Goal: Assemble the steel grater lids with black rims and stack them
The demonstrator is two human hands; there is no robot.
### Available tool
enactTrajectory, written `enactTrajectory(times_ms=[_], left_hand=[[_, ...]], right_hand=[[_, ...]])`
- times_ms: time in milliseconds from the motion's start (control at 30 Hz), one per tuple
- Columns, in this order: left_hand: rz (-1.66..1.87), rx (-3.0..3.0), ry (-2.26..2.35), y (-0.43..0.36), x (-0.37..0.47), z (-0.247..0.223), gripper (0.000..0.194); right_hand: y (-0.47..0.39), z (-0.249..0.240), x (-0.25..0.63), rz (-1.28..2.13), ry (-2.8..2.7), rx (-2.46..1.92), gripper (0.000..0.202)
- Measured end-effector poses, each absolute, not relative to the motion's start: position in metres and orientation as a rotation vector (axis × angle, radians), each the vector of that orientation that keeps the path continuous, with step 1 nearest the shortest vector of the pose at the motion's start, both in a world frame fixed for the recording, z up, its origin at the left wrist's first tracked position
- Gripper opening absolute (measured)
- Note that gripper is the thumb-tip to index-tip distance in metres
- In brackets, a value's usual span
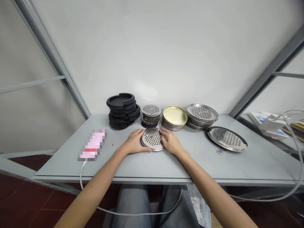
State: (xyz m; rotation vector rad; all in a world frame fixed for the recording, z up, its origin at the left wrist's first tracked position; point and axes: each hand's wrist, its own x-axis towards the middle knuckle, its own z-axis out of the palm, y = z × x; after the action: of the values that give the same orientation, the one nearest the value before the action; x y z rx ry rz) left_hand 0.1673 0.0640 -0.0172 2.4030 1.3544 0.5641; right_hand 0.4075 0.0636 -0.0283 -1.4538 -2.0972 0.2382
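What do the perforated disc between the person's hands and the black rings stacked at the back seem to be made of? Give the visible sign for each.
Perforated disc: probably thin sheet metal, silvery with a dull sheen. Black rings: apparently rubber or plastic, matte and unreflective.

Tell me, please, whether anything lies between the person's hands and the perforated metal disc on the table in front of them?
Nothing visible does. The left hand and the right hand already touch the perforated disc from either side on the table. The stacks behind it, black rings and small perforated discs, stand apart from it.
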Motion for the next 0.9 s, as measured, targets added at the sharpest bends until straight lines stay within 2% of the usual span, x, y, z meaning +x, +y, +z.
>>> enactTrajectory(times_ms=[367, 433, 700, 800, 900], left_hand=[[0.548, 2.444, 1.322, 0.063, 0.17, -0.015, 0.118], [0.586, 2.435, 1.322, 0.061, 0.17, -0.013, 0.115], [1.003, 2.515, 1.102, 0.057, 0.172, -0.002, 0.053], [1.095, 2.504, 1.089, 0.059, 0.172, -0.003, 0.045], [1.145, 2.479, 1.093, 0.061, 0.172, -0.005, 0.041]], right_hand=[[0.066, -0.032, 0.407, 0.256, -2.075, -1.45, 0.041], [0.066, -0.032, 0.407, 0.264, -2.064, -1.439, 0.041], [0.066, -0.023, 0.41, 0.443, -1.942, -1.344, 0.035], [0.065, -0.017, 0.412, 0.577, -1.859, -1.3, 0.034], [0.063, -0.012, 0.413, 0.618, -1.78, -1.262, 0.043]])
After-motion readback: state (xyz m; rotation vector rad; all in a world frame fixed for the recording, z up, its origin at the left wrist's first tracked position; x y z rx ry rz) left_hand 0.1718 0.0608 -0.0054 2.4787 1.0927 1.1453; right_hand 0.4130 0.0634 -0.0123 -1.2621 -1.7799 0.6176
